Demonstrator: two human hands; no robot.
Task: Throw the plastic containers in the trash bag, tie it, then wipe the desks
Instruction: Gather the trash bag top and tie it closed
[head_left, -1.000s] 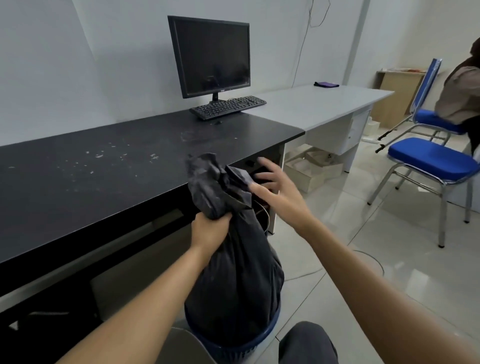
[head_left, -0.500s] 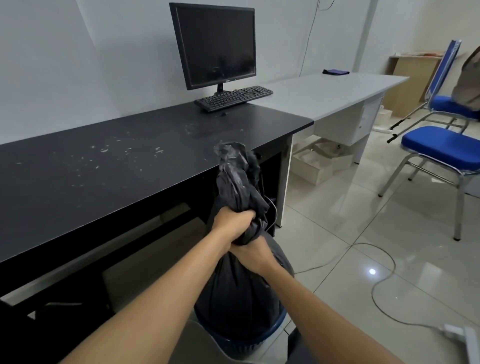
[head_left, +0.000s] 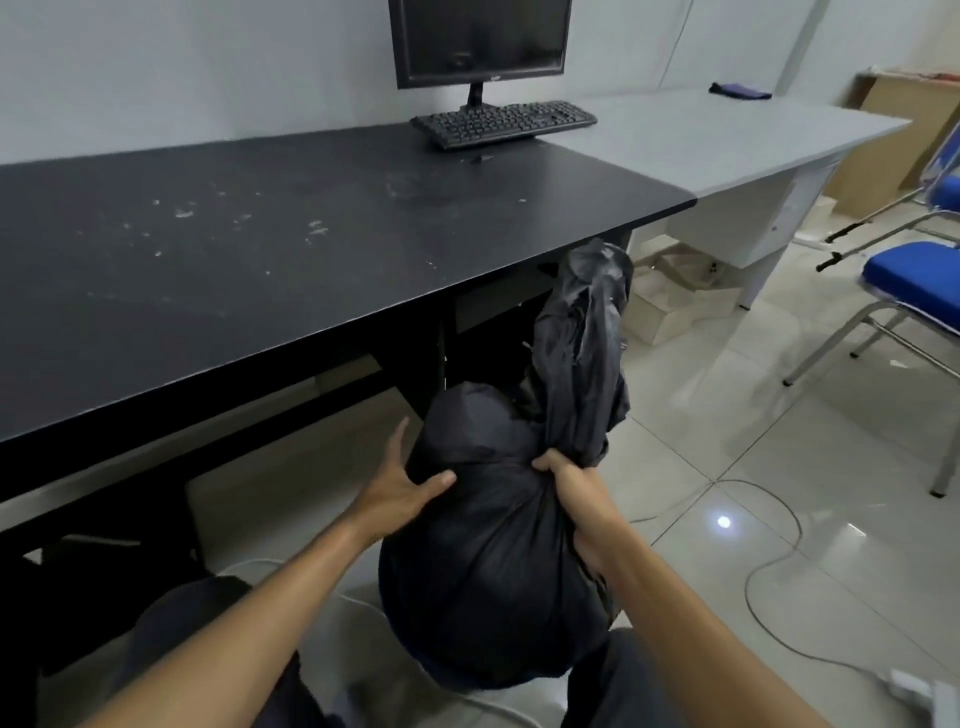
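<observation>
Tightly, right hand (head_left: 571, 483) grips trash bag (head_left: 493, 571); left hand (head_left: 397, 483) presses it.

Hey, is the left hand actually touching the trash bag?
Touching. The head view shows the left hand spread against the trash bag on its bulging side, its thumb lying flat on the black plastic.

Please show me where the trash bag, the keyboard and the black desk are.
trash bag (head_left: 493, 561): head view, on its full belly.
keyboard (head_left: 504, 123): head view, middle of the keys.
black desk (head_left: 260, 270): head view, bare dusty top.
</observation>
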